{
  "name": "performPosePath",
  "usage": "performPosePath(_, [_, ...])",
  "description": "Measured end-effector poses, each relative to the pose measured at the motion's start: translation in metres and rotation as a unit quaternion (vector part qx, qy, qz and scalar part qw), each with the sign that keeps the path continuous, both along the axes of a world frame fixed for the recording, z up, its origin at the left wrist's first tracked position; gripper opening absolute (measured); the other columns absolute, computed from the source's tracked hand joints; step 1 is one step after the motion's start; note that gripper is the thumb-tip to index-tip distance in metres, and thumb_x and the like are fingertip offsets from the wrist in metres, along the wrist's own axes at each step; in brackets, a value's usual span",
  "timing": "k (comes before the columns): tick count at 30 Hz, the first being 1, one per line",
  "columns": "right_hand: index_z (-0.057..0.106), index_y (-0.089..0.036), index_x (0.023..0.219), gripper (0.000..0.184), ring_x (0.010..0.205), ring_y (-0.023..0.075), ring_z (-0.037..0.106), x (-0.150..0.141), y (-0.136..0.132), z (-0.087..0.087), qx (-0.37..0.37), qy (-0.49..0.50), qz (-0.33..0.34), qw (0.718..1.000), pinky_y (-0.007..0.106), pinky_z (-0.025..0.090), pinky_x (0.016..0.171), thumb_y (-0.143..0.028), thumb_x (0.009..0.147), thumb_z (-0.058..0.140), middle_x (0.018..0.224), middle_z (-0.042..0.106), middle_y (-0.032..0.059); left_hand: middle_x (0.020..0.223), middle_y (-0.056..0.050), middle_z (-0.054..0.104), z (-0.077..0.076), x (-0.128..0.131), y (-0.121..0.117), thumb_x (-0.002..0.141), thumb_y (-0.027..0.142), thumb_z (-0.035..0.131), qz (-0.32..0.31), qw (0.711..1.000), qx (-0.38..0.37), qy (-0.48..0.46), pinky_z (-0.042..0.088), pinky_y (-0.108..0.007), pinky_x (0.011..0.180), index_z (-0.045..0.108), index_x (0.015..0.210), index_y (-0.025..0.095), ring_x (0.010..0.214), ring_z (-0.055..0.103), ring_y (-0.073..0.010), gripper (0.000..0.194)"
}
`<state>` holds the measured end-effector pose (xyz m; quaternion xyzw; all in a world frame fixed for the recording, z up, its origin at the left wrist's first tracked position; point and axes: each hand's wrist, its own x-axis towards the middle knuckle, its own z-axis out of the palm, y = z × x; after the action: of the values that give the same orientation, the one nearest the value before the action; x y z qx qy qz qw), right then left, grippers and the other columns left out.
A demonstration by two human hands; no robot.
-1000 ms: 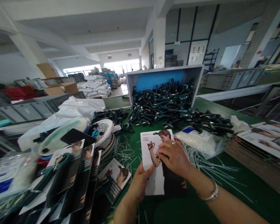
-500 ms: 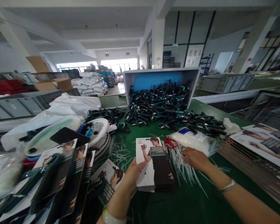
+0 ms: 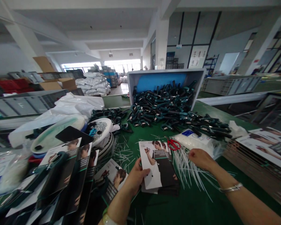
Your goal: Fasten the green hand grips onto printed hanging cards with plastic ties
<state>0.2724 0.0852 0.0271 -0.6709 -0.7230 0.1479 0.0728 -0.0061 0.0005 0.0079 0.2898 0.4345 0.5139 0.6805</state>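
Fingers point(image 3: 140, 170) (left) grip card stack point(image 3: 155, 167) | right hand point(image 3: 201, 158) still by cable ties point(image 3: 189, 170)

packaging cards point(image 3: 63, 178) at lower left are blurred and cut off

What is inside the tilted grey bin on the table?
The grey bin holds a heap of dark teal hand grippers before a blue panel; the heap hides its floor.

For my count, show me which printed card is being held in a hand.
The top card of the small stack, pinched by the left hand; the other cards lie in piles to either side, untouched.
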Motion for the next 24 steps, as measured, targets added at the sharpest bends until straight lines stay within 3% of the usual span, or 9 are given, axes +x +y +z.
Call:
performPosePath(2, [0.061,-0.014,0.067,0.021,0.064,0.0149,0.056,0.006,-0.01,0.003,-0.04,0.062,0.019,0.997,0.024,0.039,0.057,-0.023,0.076,0.045,0.068,0.065,0.0056,0.091,-0.007,0.066,-0.001,-0.003,-0.002,0.061,0.013,0.069,-0.013,1.0,-0.011,0.004,0.047,-0.03,0.064,0.029,0.129,0.021,0.071,0.063,-0.0205,0.08])
performPosePath(4, [0.061,-0.015,0.074,0.019,0.055,0.0106,0.052,0.011,-0.021,0.005,-0.109,0.201,0.012,0.974,0.02,0.033,0.046,-0.03,0.075,0.05,0.068,0.064,0.0023,0.089,-0.006,0.066,-0.002,-0.005,-0.003,0.061,0.015,0.07,-0.035,0.999,-0.025,0.008,0.047,-0.032,0.062,0.02,0.134,0.027,0.072,0.063,-0.0222,0.089])
performPosePath(7, [0.058,-0.017,0.091,0.035,0.048,0.0066,0.045,0.013,-0.039,0.007,-0.203,0.427,-0.045,0.88,0.017,0.021,0.038,-0.036,0.064,0.066,0.072,0.063,0.0005,0.091,-0.004,0.065,-0.001,-0.009,-0.004,0.059,0.009,0.069,-0.062,0.997,-0.038,-0.013,0.048,-0.034,0.063,0.014,0.135,0.034,0.074,0.063,-0.023,0.097])
performPosePath(10, [0.058,-0.017,0.097,0.045,0.049,0.0053,0.045,0.005,-0.055,0.008,-0.255,0.515,-0.051,0.817,0.016,0.024,0.04,-0.034,0.058,0.073,0.071,0.061,-0.0003,0.094,-0.005,0.064,0.003,-0.011,-0.004,0.056,0.005,0.067,-0.043,0.997,-0.04,-0.046,0.049,-0.033,0.065,0.025,0.131,0.028,0.075,0.063,-0.0208,0.089])
performPosePath(13, [0.059,-0.016,0.091,0.04,0.051,0.0061,0.049,-0.014,-0.066,0.01,-0.297,0.549,-0.008,0.782,0.017,0.031,0.044,-0.034,0.059,0.074,0.07,0.061,0.0,0.091,-0.007,0.065,0.006,-0.01,-0.005,0.057,0.008,0.068,-0.03,0.998,-0.048,-0.042,0.049,-0.031,0.065,0.042,0.117,0.017,0.07,0.062,-0.018,0.066])
performPosePath(15, [0.058,-0.015,0.083,0.033,0.052,0.007,0.052,-0.031,-0.071,0.013,-0.29,0.554,0.014,0.78,0.017,0.029,0.042,-0.037,0.062,0.072,0.071,0.062,0.001,0.089,-0.008,0.065,0.005,-0.008,-0.007,0.057,0.01,0.069,-0.036,0.998,-0.047,-0.032,0.049,-0.03,0.064,0.047,0.109,0.014,0.07,0.062,-0.0177,0.057])
performPosePath(19, [0.053,-0.015,0.074,0.034,0.04,0.0044,0.044,-0.07,-0.072,0.018,-0.227,0.523,0.029,0.821,0.016,0.017,0.035,-0.047,0.071,0.061,0.062,0.062,0.0018,0.09,-0.005,0.064,-0.002,-0.006,-0.01,0.063,0.016,0.069,-0.042,0.998,-0.048,-0.018,0.049,-0.027,0.057,0.045,0.11,0.018,0.07,0.062,-0.0169,0.053])
performPosePath(24, [0.049,-0.018,0.077,0.031,0.037,0.006,0.047,-0.111,-0.071,0.01,-0.106,0.517,-0.002,0.849,0.018,0.033,0.035,-0.048,0.074,0.055,0.068,0.064,0.0003,0.095,-0.003,0.062,-0.004,-0.007,-0.012,0.07,0.025,0.066,-0.047,0.997,-0.04,-0.04,0.047,-0.022,0.052,0.043,0.114,0.024,0.069,0.062,-0.0141,0.049])
